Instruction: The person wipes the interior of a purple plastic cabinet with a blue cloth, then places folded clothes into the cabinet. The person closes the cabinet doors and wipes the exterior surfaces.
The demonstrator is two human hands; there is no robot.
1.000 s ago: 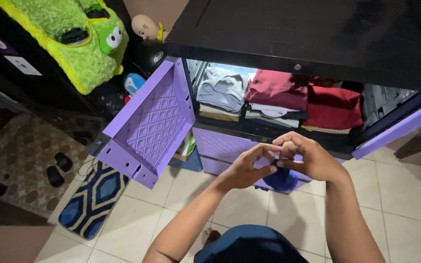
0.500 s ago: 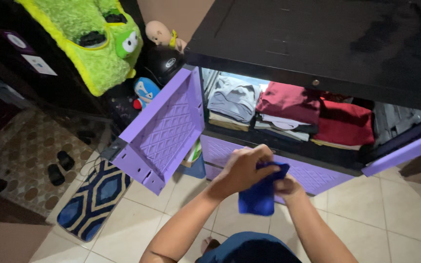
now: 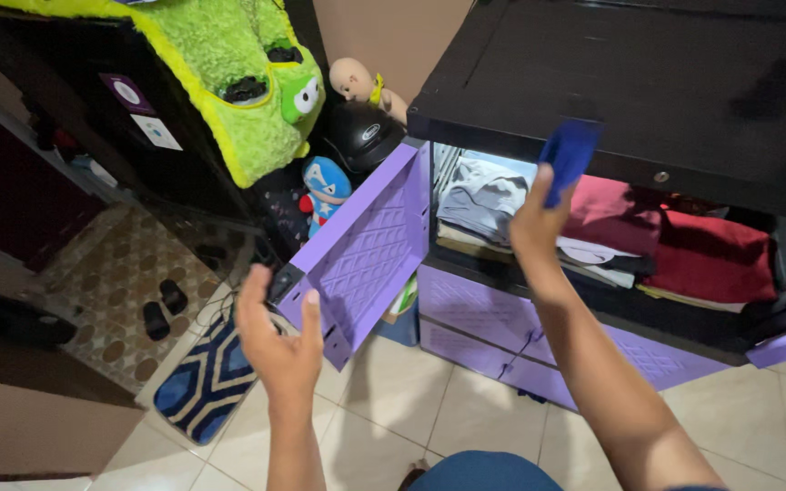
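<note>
My right hand (image 3: 537, 223) is raised in front of the open cabinet and grips a small folded blue cloth (image 3: 569, 153) held up near the cabinet's black top (image 3: 648, 82). My left hand (image 3: 277, 341) hangs open and holds nothing, just below the lower corner of the open purple cabinet door (image 3: 364, 255). Inside the cabinet lie a folded grey garment (image 3: 484, 195) and folded red garments (image 3: 684, 241) on a shelf.
Shut purple drawers (image 3: 493, 318) sit under the shelf. A green plush toy (image 3: 247, 82), a doll (image 3: 357, 84), a black helmet (image 3: 364, 135) and a small figure (image 3: 325, 186) crowd the left. A blue patterned mat (image 3: 206, 377) and dark slippers (image 3: 161, 307) lie on the floor.
My hands have come apart. The right hand lifted the blue cloth from waist height up toward the cabinet shelf. The left hand let go and dropped to the left.
</note>
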